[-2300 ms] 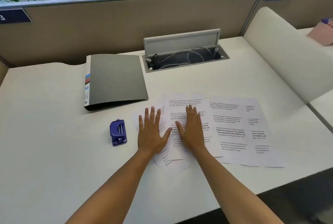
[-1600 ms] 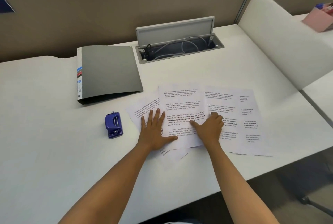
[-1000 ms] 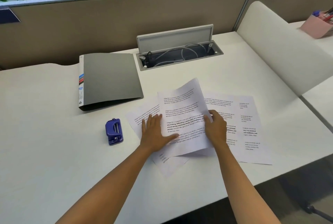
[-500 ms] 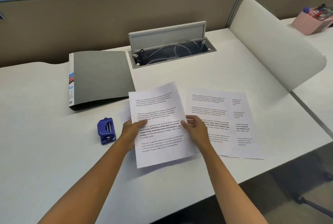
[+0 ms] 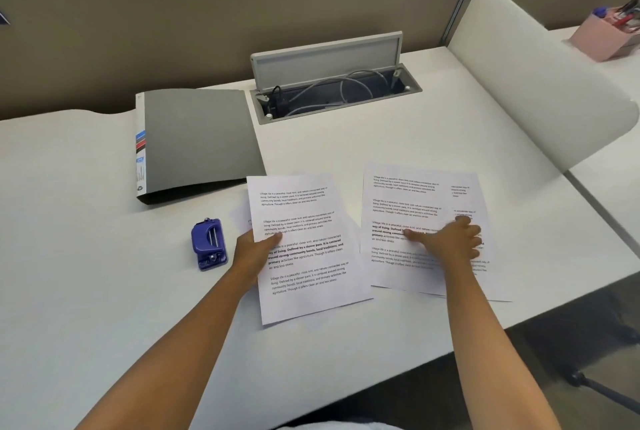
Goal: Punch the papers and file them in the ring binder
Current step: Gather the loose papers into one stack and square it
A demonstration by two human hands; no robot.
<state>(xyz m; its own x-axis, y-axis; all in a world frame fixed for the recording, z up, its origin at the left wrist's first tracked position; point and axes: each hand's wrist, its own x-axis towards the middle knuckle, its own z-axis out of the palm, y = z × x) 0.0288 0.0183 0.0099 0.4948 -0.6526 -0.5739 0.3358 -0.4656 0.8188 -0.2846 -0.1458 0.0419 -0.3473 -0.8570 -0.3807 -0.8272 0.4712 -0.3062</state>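
Observation:
A printed sheet [image 5: 308, 270] is held at its left edge by my left hand [image 5: 254, 249], thumb on top, slightly raised above the desk. Another sheet peeks out under it at the left. My right hand [image 5: 446, 239] lies flat, fingers spread, on the overlapping printed sheets [image 5: 408, 201] to the right. A closed grey ring binder [image 5: 197, 138] lies at the back left, spine to the left. A small blue hole punch [image 5: 208, 244] stands on the desk just left of my left hand.
An open cable box [image 5: 332, 90] with its lid up is sunk into the white desk [image 5: 86, 291] behind the papers. A curved white divider [image 5: 536, 83] borders the right side. A pink pen holder [image 5: 606, 34] stands beyond it. The desk's front edge runs near the papers.
My right hand let go of the lifted sheet and moved right onto the other sheets. My left hand keeps the sheet, now farther from the right pile.

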